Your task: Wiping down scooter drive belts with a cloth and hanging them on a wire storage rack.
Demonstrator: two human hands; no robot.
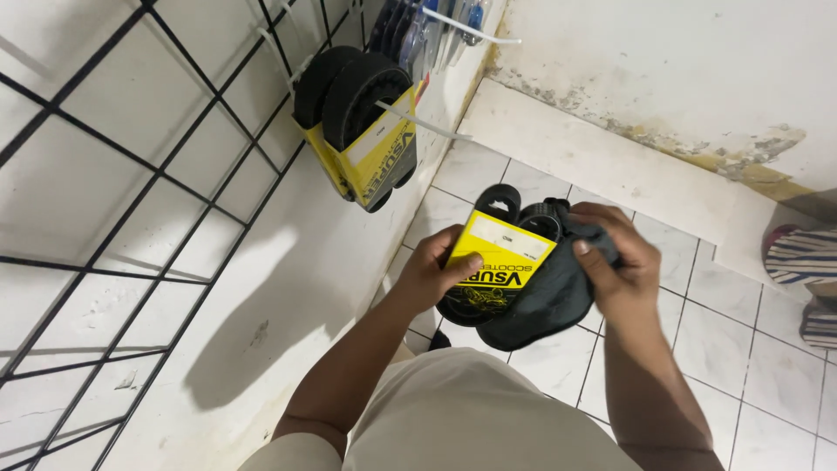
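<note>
My left hand grips a black rubber drive belt wrapped in a yellow cardboard sleeve, thumb lying across the sleeve's front. My right hand holds a dark grey cloth bunched against the right side of that belt. Both hands are at chest height over the tiled floor. On the wall rack at upper left hang two more black belts in a yellow sleeve.
A black wire grid rack covers the white wall on the left, with white hooks sticking out. More packaged items hang at the top. White floor tiles, a stained white step and striped sandals lie at right.
</note>
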